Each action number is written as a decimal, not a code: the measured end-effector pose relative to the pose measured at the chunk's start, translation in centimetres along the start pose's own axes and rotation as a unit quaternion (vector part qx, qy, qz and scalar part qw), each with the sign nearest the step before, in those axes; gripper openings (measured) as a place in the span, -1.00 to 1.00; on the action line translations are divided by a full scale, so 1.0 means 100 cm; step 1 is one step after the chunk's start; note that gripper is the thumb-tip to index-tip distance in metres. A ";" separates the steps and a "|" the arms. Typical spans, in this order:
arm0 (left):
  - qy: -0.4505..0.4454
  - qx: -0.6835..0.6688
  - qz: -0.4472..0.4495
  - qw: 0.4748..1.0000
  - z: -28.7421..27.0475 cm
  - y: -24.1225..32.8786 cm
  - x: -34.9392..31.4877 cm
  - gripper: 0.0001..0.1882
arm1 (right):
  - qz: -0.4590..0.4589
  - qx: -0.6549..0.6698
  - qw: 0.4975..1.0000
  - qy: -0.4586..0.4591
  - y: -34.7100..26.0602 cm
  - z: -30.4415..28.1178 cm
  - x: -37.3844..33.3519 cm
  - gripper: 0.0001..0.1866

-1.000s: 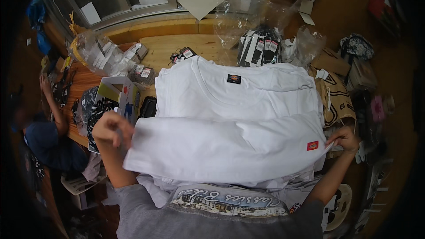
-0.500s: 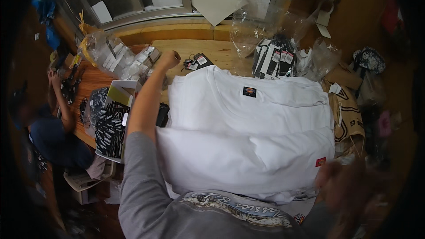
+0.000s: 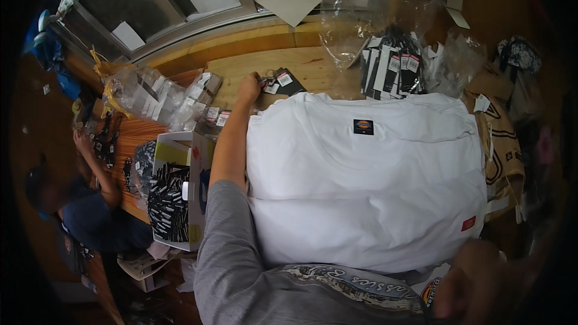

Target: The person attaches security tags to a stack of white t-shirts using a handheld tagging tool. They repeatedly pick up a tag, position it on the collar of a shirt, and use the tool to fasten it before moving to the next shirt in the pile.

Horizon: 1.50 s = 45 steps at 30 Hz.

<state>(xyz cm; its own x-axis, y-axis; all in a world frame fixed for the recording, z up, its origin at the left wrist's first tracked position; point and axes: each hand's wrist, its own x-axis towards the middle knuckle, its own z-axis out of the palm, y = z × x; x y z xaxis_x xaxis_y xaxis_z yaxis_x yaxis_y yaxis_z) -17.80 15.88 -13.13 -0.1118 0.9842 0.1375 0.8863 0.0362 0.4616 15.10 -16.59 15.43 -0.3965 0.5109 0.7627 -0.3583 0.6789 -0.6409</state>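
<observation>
A stack of white T-shirts (image 3: 313, 168) lies in front of me, the top one showing a black neck label (image 3: 363, 127) and a small red label (image 3: 468, 224) near its hem. My left hand (image 3: 248, 90) reaches past the stack's far left corner. Its fingers are drawn together at the string end of a few black hang tags (image 3: 288, 82) lying on the wooden table; the exact grip is partly hidden. Low on the right, my right hand (image 3: 472, 274) is off the shirts' near right corner, dark and smeared, its fingers unreadable.
More black tags (image 3: 391, 69) stand bundled in clear plastic behind the shirts. A white box (image 3: 195, 186) of small black pieces sits left of my arm, near a plastic bag (image 3: 147, 93) of white packets. Brown printed bags (image 3: 504, 144) lie right. Another person (image 3: 99, 210) works at far left.
My left hand has come to the hang tags' string end, where before a gap showed. The view has shifted, so the shirts and table appear farther right. My right hand has dropped lower.
</observation>
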 end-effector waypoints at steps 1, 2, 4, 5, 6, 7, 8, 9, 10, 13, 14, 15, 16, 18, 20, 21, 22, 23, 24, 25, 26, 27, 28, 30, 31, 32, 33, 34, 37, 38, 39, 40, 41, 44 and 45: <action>0.019 -0.027 -0.002 0.999 -0.003 -0.003 0.003 -0.81 | 0.001 0.003 1.000 0.002 0.001 0.000 -0.001 -0.63; 0.039 -0.054 -0.005 0.998 -0.006 -0.006 0.005 -0.82 | -0.001 0.005 1.000 0.004 0.002 0.000 -0.003 -0.64; 0.066 -0.144 -0.009 0.987 -0.013 0.008 0.016 -0.88 | 0.000 -0.002 1.000 0.013 0.001 0.004 -0.003 -0.66; 0.051 -0.238 -0.023 0.970 -0.019 0.006 0.019 -0.88 | -0.003 0.006 1.000 0.007 0.003 0.003 -0.001 -0.66; 0.037 -0.329 -0.037 0.943 -0.025 0.002 0.020 -0.88 | -0.006 0.014 1.000 0.003 0.005 0.002 0.000 -0.67; 0.023 -0.418 -0.052 0.907 -0.032 -0.003 0.019 -0.87 | -0.008 0.021 1.000 0.002 0.004 0.001 0.000 -0.67; 0.013 -0.438 -0.070 0.896 -0.041 0.032 0.018 -0.88 | -0.008 0.008 1.000 0.012 0.003 0.003 0.002 -0.67; 0.020 -0.467 -0.037 0.883 -0.054 0.042 0.015 -0.87 | -0.019 0.007 1.000 0.009 0.000 0.007 -0.003 -0.68; 0.022 -0.495 -0.015 0.869 -0.061 0.046 0.015 -0.86 | -0.022 0.012 1.000 0.006 -0.002 0.009 -0.001 -0.68; 0.064 -0.541 0.007 0.839 -0.085 0.065 0.013 -0.86 | -0.031 0.020 0.999 0.005 -0.007 0.008 0.001 -0.68; 0.075 -0.554 0.018 0.829 -0.091 0.070 0.017 -0.86 | -0.034 0.017 0.999 0.010 -0.010 0.007 0.002 -0.68; 0.090 -0.570 0.031 0.816 -0.100 0.079 0.017 -0.85 | -0.038 0.009 0.999 0.014 -0.013 0.003 0.003 -0.68; 0.110 -0.554 0.064 0.823 -0.109 0.086 0.015 -0.86 | -0.047 0.000 0.999 0.022 -0.012 0.000 0.005 -0.67; 0.103 -0.599 0.066 0.791 -0.129 0.101 -0.005 -0.87 | -0.053 -0.023 0.996 0.073 -0.002 -0.015 0.008 -0.66; 0.038 -0.616 0.092 0.781 -0.150 0.150 -0.029 -0.88 | -0.015 -0.085 0.982 0.166 0.006 -0.032 0.019 -0.65; 0.006 -0.600 0.106 0.793 -0.159 0.157 -0.049 -0.88 | 0.022 -0.099 0.978 0.184 0.025 -0.041 0.027 -0.64; -0.056 -0.587 0.134 0.796 -0.161 0.183 -0.059 -0.88 | 0.054 -0.146 0.965 0.213 0.039 -0.051 0.037 -0.64; -0.109 -0.568 0.160 0.800 -0.164 0.204 -0.072 -0.87 | 0.112 -0.225 0.957 0.148 0.056 -0.066 0.042 -0.61; -0.151 -0.545 0.166 0.808 -0.165 0.223 -0.087 -0.88 | 0.087 -0.295 0.941 0.138 0.075 -0.073 0.046 -0.60; -0.175 -0.537 0.166 0.808 -0.165 0.240 -0.102 -0.88 | 0.063 -0.363 0.921 0.124 0.091 -0.077 0.049 -0.58; -0.197 -0.530 0.167 0.808 -0.164 0.254 -0.117 -0.88 | 0.137 -0.324 0.931 0.101 0.101 -0.081 0.050 -0.58; -0.215 -0.522 0.165 0.809 -0.163 0.266 -0.130 -0.88 | 0.209 -0.279 0.934 0.074 0.108 -0.086 0.048 -0.57; -0.235 -0.525 0.167 0.801 -0.158 0.276 -0.140 -0.88 | 0.244 -0.200 0.947 0.059 0.116 -0.094 0.042 -0.59; -0.231 -0.521 0.178 0.802 -0.152 0.286 -0.151 -0.88 | 0.306 -0.028 0.951 0.019 0.125 -0.106 0.034 -0.61; -0.228 -0.523 0.173 0.803 -0.149 0.288 -0.154 -0.88 | 0.328 -0.025 0.944 0.001 0.121 -0.110 0.032 -0.66; -0.235 -0.508 0.176 0.810 -0.149 0.290 -0.158 -0.88 | 0.349 -0.023 0.937 -0.017 0.116 -0.115 0.029 -0.70; -0.242 -0.493 0.180 0.816 -0.150 0.293 -0.161 -0.87 | 0.370 -0.021 0.928 -0.034 0.110 -0.121 0.027 -0.74; -0.253 -0.476 0.184 0.822 -0.149 0.297 -0.163 -0.87 | 0.412 -0.065 0.909 0.001 0.106 -0.128 0.019 -0.83; -0.232 -0.493 0.157 0.824 -0.154 0.295 -0.164 -0.87 | 0.432 -0.114 0.894 0.031 0.085 -0.146 0.007 -0.85; -0.234 -0.495 0.151 0.823 -0.154 0.292 -0.162 -0.88 | 0.423 -0.117 0.898 0.040 0.080 -0.155 0.001 -0.85; -0.246 -0.492 0.140 0.824 -0.154 0.290 -0.163 -0.88 | 0.413 -0.120 0.902 0.050 0.075 -0.165 -0.005 -0.85; -0.259 -0.488 0.130 0.824 -0.153 0.288 -0.164 -0.88 | 0.403 -0.123 0.905 0.060 0.071 -0.172 -0.010 -0.84; -0.272 -0.484 0.119 0.823 -0.152 0.287 -0.165 -0.89 | 0.400 -0.144 0.901 0.085 0.068 -0.176 -0.014 -0.84; -0.342 -0.555 0.071 0.755 -0.141 0.285 -0.170 -0.90 | 0.366 -0.163 0.903 0.158 0.063 -0.191 -0.025 -0.81; -0.367 -0.589 0.053 0.718 -0.138 0.285 -0.174 -0.90 | 0.351 -0.118 0.905 0.208 0.064 -0.195 -0.029 -0.82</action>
<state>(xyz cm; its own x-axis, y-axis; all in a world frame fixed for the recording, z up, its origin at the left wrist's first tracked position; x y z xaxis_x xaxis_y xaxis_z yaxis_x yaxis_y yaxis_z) 3.18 -2.62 9.67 0.5778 0.8128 -0.0739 -0.1700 0.2084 0.9631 30.42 -3.47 10.78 -0.0854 0.9811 0.1735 0.0683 0.1795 -0.9814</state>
